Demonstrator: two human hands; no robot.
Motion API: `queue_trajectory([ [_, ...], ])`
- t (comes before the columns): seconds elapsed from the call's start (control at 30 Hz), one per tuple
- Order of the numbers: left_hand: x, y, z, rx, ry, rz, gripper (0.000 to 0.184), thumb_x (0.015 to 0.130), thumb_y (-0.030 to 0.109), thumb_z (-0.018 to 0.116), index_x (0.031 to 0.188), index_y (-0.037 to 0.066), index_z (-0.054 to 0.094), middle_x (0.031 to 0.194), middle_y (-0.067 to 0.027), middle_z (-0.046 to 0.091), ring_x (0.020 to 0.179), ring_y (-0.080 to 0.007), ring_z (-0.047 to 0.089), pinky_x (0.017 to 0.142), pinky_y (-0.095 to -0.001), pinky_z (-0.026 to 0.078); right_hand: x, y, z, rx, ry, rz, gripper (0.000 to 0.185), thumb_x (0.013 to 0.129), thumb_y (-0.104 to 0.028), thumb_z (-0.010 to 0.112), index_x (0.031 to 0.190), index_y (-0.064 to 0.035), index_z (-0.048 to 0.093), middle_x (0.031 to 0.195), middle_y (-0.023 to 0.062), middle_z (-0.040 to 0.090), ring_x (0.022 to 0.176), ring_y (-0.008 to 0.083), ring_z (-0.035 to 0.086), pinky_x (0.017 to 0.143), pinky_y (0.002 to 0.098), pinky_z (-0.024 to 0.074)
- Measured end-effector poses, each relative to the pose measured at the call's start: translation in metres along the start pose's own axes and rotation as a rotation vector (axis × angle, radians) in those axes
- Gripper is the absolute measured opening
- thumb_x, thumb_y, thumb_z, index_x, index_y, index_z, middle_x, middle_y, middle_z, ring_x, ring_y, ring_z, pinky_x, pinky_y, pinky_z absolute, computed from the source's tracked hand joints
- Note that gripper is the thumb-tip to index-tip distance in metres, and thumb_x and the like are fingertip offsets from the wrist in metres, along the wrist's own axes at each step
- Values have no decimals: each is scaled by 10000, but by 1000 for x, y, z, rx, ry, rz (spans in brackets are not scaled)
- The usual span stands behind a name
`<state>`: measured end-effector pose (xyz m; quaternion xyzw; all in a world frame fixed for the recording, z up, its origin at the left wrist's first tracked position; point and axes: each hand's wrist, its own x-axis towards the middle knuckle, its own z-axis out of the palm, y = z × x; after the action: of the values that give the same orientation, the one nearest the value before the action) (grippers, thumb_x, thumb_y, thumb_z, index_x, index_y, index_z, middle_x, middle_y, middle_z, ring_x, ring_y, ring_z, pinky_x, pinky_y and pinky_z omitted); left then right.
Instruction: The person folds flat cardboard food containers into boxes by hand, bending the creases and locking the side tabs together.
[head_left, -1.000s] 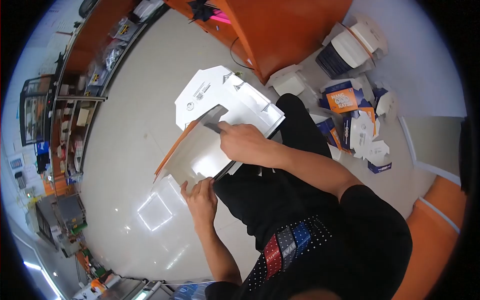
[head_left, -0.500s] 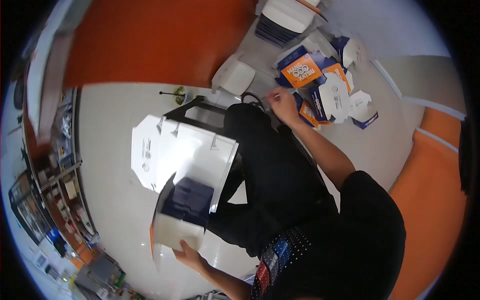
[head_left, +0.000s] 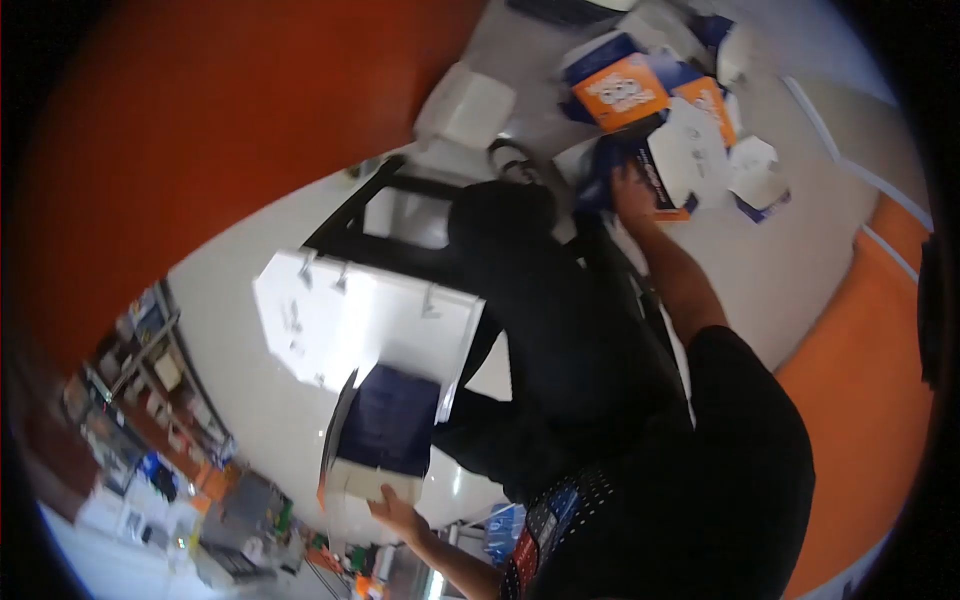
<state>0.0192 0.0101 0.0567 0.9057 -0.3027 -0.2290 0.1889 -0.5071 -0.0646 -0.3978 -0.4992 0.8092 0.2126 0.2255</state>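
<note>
My left hand [head_left: 398,515] grips the pale flap of a partly folded paperboard food box [head_left: 390,420], thumb over its edge. The box has dark navy panels and a sliver of orange at its outer side. Behind it, touching or overlapping, lies white paperboard [head_left: 380,310] with cut slots and small grey print. My right hand [head_left: 632,198] is at the near side of a carton pile, its fingers closed on a navy paperboard box [head_left: 598,175]. Blur partly hides those fingertips. Beside it are a white-flapped carton [head_left: 692,155] and an orange-and-navy carton [head_left: 620,92].
A white carton [head_left: 468,105] stands near my shoe [head_left: 515,160]. Another small white-and-navy carton [head_left: 760,178] lies on the floor at the right. A black frame [head_left: 350,205] is beside my leg. Shelves [head_left: 150,370] line the left, and a red-orange surface [head_left: 240,120] fills the upper left.
My right hand has moved right onto the pile and taken hold of a navy carton, which has tilted. My left hand still holds its box. The view has turned and shifted.
</note>
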Motion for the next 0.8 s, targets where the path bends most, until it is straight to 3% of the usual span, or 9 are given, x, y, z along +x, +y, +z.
queue_trajectory([
  [0.07,-9,23,7,36,29,-54,444,1001,66,563,1405,-103,494,1246,-177,638,1046,-243,626,895,-372,524,-1,21,-17,112,68,-106,414,946,-136,595,1350,-81,523,1315,226,583,1031,386,700,797,475,609],
  [0.13,-7,12,5,-112,12,-50,447,1005,85,571,1416,-79,507,1230,-155,642,1044,-220,622,911,-375,514,-25,19,-101,213,-46,-40,339,919,-47,615,1252,-30,555,1199,220,663,1055,394,703,865,478,587],
  [0.17,-9,8,5,-253,4,-57,504,1012,107,590,1464,-72,454,1343,-180,589,1133,-244,602,963,-394,503,-23,23,-108,186,-14,-37,319,917,-44,603,1234,-39,571,1144,216,683,1030,404,706,854,491,588],
  [0.27,-24,11,28,-116,422,201,527,1021,107,589,1487,-63,411,1459,-208,501,1248,-292,556,1010,-416,492,-13,70,-121,140,246,-109,232,931,-124,569,1157,-115,617,948,227,714,924,473,701,774,560,564],
  [0.37,-47,32,33,28,499,521,533,1020,96,588,1490,-56,387,1521,-232,427,1331,-344,506,1060,-450,468,-88,59,-258,183,393,-210,328,885,-42,615,1205,-74,677,982,236,729,909,416,710,806,503,559],
  [0.5,-103,93,63,57,264,954,557,910,123,712,1397,-39,496,1426,-258,546,1353,-423,505,1126,-515,393,-188,25,-388,228,554,-496,272,855,-20,616,1094,-60,741,1003,202,727,882,405,698,782,484,546],
  [0.6,-138,140,72,-141,-131,1107,866,802,313,857,1493,4,434,1524,-344,395,1382,-514,444,1125,-539,388,-270,-18,-450,58,585,-749,218,826,-43,643,1025,-41,732,921,201,713,849,384,699,749,460,546],
  [0.67,-155,158,74,-191,-221,1093,1005,761,348,889,1551,14,365,1580,-352,295,1384,-540,423,1133,-544,382,-314,-44,-470,-157,544,-974,192,828,-78,660,1007,-22,700,852,184,701,820,362,714,716,449,552],
  [0.8,-162,149,71,-325,-288,834,995,772,237,848,1581,43,304,1578,-371,260,1355,-548,443,1017,-508,509,-390,-99,-496,-386,357,-1424,285,793,-112,693,1048,10,656,920,140,720,804,284,736,699,377,573],
])
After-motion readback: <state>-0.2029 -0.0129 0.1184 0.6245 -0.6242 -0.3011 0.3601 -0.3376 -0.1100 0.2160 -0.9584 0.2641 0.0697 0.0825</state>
